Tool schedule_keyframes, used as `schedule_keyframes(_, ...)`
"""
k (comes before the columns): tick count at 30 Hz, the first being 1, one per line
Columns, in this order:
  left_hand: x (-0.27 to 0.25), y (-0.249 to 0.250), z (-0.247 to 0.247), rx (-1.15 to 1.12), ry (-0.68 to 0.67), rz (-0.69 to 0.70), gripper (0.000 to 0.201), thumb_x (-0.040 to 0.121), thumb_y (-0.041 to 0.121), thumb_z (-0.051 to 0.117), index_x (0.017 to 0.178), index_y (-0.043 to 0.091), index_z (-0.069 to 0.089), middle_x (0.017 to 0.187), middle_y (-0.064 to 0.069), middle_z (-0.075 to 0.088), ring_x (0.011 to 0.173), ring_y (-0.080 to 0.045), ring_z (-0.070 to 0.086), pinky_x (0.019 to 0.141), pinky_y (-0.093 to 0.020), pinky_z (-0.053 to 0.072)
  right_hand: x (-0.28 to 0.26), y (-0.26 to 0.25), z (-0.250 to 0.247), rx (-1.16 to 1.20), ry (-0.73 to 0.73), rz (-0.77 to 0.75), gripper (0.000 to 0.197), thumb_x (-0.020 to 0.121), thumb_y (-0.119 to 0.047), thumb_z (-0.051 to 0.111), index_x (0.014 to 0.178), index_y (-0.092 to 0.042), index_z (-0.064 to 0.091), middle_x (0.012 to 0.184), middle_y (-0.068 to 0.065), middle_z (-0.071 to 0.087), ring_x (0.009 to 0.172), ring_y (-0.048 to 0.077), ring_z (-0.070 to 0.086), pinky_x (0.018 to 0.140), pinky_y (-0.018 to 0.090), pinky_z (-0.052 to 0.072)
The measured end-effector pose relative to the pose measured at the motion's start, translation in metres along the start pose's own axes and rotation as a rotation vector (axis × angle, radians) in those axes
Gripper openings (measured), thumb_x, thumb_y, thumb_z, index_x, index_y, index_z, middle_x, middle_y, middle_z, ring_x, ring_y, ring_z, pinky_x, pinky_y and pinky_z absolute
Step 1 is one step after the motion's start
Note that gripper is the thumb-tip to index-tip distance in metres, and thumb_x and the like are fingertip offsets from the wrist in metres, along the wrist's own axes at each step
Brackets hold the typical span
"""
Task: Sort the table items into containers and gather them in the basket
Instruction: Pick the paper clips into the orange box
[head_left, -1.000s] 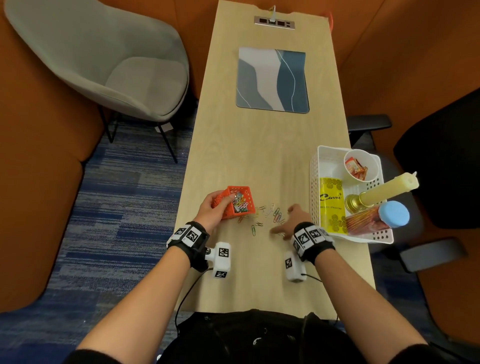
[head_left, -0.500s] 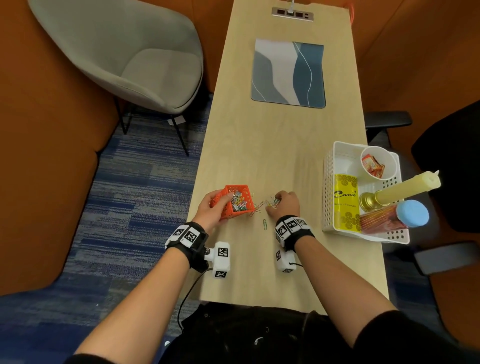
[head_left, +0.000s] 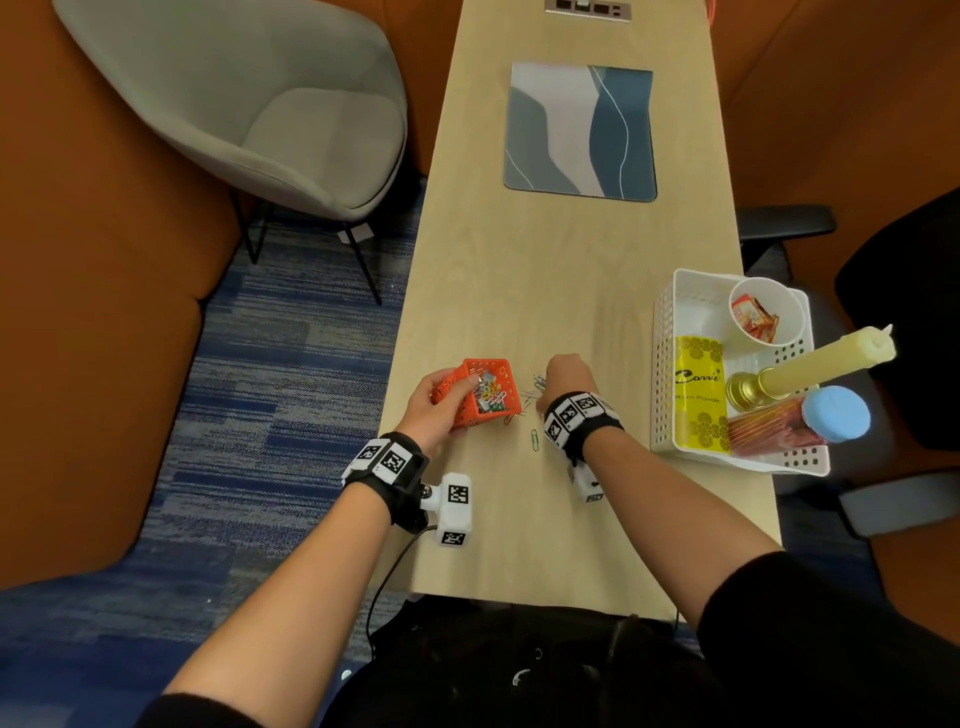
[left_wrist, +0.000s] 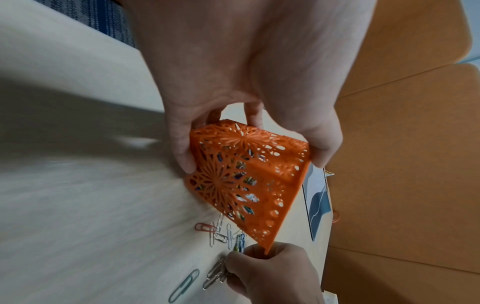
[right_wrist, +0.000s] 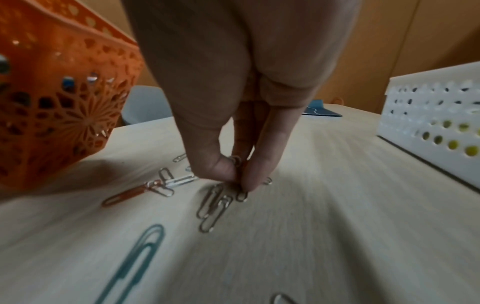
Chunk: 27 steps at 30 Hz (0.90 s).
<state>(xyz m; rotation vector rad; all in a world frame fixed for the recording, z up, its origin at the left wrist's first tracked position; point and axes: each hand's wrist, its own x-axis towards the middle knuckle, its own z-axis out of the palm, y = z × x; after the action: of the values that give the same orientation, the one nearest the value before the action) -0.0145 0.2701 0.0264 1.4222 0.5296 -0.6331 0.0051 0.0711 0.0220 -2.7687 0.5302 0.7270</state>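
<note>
Long pale wooden table (head_left: 550, 270) runs away from the person; a grey-blue mat (head_left: 579, 130) lies at the far end, unused.

White perforated basket (head_left: 662, 364) sits at the right edge, near side. Already loaded: yellow packet (head_left: 698, 395), white cup (head_left: 769, 317) holding orange sachets, candle in a brass holder (head_left: 810, 364), blue-capped jar (head_left: 831, 421) lying on its side. Judged as the collecting point, parked within reach of the right arm.

Orange lattice container (head_left: 480, 395) is left of centre, well apart from the basket. Left hand (head_left: 434, 405) grips it, thumb on one wall and fingers on the opposite one, and tips it so the mouth leans right toward the loose clips. Coloured clips already fill part of it. The tilt likely shortens the drop for each handful.

Right hand (head_left: 566, 376) is down on the table just beside the container's lowered rim. In the right wrist view, thumb and fingertips (right_wrist: 249, 176) close together on a small bunch of paper clips (right_wrist: 235, 162), pinched against the wood.

Loose paper clips remain: a silver pair (right_wrist: 213, 205), a red one (right_wrist: 127, 195) tangled with silver ones, a larger teal clip (head_left: 534, 439) nearest the person.

Sorting stage looks nearly done; the container has yet to go into the basket.
</note>
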Motion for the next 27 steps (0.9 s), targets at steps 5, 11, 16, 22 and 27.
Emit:
schedule_keyframes(5, 0.002, 0.003, 0.006, 0.014, -0.021, 0.005, 0.042, 0.088, 0.036, 0.075, 0.125, 0.026, 0.058, 0.119, -0.007, 0.068, 0.105, -0.024, 0.069, 0.089, -0.042, 0.059, -0.002, 0.029, -0.005, 0.306, -0.096, 0.108, 0.025, 0.068, -0.028, 0.083, 0.081, -0.008, 0.077, 0.081, 0.003, 0.074, 0.08, 0.018, 0.071, 0.078, 0.031, 0.06)
schedule_keyframes(11, 0.008, 0.008, 0.02, 0.059, -0.062, 0.008, 0.041, 0.087, 0.04, 0.075, 0.123, 0.03, 0.058, 0.12, -0.006, 0.067, 0.108, -0.023, 0.067, 0.084, -0.04, 0.059, -0.037, 0.034, -0.055, 1.068, -0.082, 0.016, 0.008, 0.072, 0.004, 0.077, 0.077, 0.001, 0.071, 0.08, 0.019, 0.072, 0.08, 0.031, 0.073, 0.079, 0.036, 0.061)
schedule_keyframes(16, 0.006, 0.013, 0.031, 0.079, -0.071, 0.017, 0.045, 0.087, 0.041, 0.075, 0.126, 0.026, 0.059, 0.118, -0.004, 0.068, 0.108, -0.022, 0.067, 0.096, -0.048, 0.056, -0.043, 0.007, -0.077, 0.726, -0.09, -0.219, 0.017, 0.073, -0.005, 0.082, 0.089, -0.006, 0.077, 0.081, 0.01, 0.075, 0.073, 0.021, 0.073, 0.069, 0.033, 0.062)
schedule_keyframes(22, 0.004, 0.013, 0.01, 0.045, -0.039, 0.028, 0.04, 0.084, 0.042, 0.078, 0.119, 0.032, 0.061, 0.12, -0.006, 0.067, 0.108, -0.024, 0.067, 0.094, -0.053, 0.056, -0.019, 0.025, -0.047, 0.527, 0.139, -0.03, 0.043, 0.074, -0.016, 0.083, 0.115, -0.012, 0.069, 0.116, 0.008, 0.068, 0.104, 0.024, 0.066, 0.096, 0.037, 0.052)
schedule_keyframes(27, 0.002, 0.005, -0.013, -0.012, 0.024, 0.032, 0.043, 0.083, 0.039, 0.08, 0.12, 0.029, 0.061, 0.117, -0.005, 0.069, 0.104, -0.021, 0.07, 0.094, -0.046, 0.058, -0.018, 0.025, 0.035, 0.17, -0.038, -0.116, 0.102, 0.073, -0.04, 0.082, 0.153, -0.012, 0.025, 0.159, 0.015, 0.024, 0.145, 0.028, 0.025, 0.119, 0.033, 0.024)
